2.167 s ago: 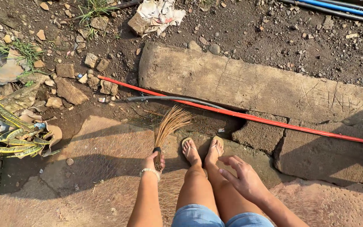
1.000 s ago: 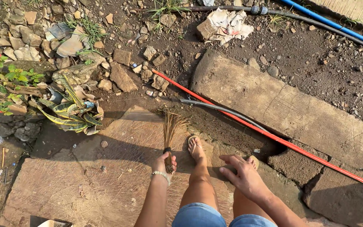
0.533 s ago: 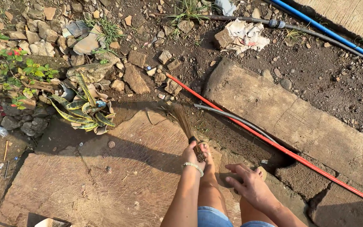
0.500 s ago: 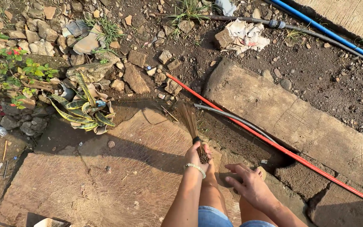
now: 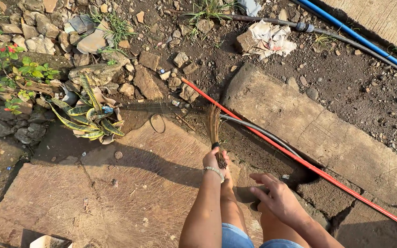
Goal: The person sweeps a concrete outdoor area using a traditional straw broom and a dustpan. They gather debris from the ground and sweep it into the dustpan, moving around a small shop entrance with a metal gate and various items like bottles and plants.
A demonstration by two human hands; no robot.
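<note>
My left hand (image 5: 214, 160) is closed around the bound end of a small straw hand broom (image 5: 214, 126). Its bristles point away from me and touch the edge of a flat stone slab (image 5: 116, 193) beside a dirt gap. A bracelet sits on that wrist. My right hand (image 5: 274, 197) rests on my right knee with fingers spread and holds nothing. My bare legs and denim shorts show at the bottom of the view.
A red hose (image 5: 299, 160) and a black pipe (image 5: 263, 133) run diagonally past the broom. A second long slab (image 5: 327, 133) lies beyond. A striped-leaf plant (image 5: 88, 115), loose rocks (image 5: 143, 78), crumpled paper (image 5: 265, 39) and a blue pipe (image 5: 359, 39) lie farther off.
The view has swung left and forward, bringing the plant and rocks in. My left hand has swept the broom from the slab toward the dirt gap by the hoses. My right hand stays on my knee.
</note>
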